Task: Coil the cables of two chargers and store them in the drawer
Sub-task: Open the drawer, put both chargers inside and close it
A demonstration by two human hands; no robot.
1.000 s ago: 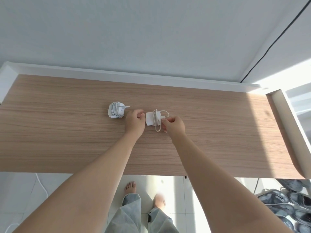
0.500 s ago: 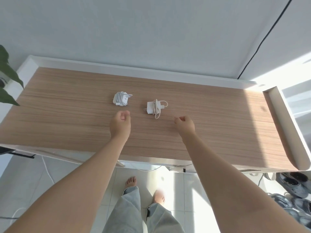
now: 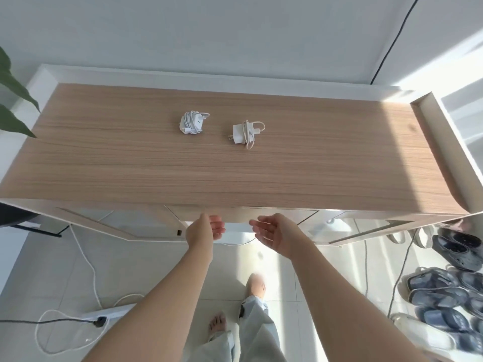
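Observation:
Two white chargers lie on the wooden cabinet top (image 3: 130,165), each with its cable coiled around it. The left charger (image 3: 193,122) is a tight bundle; the right charger (image 3: 244,133) shows its plug prongs and a looser loop of cable. Both hands are below the cabinet's front edge, apart from the chargers. My left hand (image 3: 206,227) and my right hand (image 3: 270,231) are palm-up with relaxed fingers, holding nothing, just in front of the white drawer front (image 3: 236,226) under the top.
A plant's leaves (image 3: 13,100) reach in at the far left. A power strip (image 3: 104,316) with white and black cables lies on the tiled floor at the lower left. Several sandals and shoes (image 3: 444,288) crowd the floor on the right. My bare feet stand below.
Both hands let go of the right charger, drew back off the cabinet top and dropped below its front edge, opening palm-up. The view pulled back and down.

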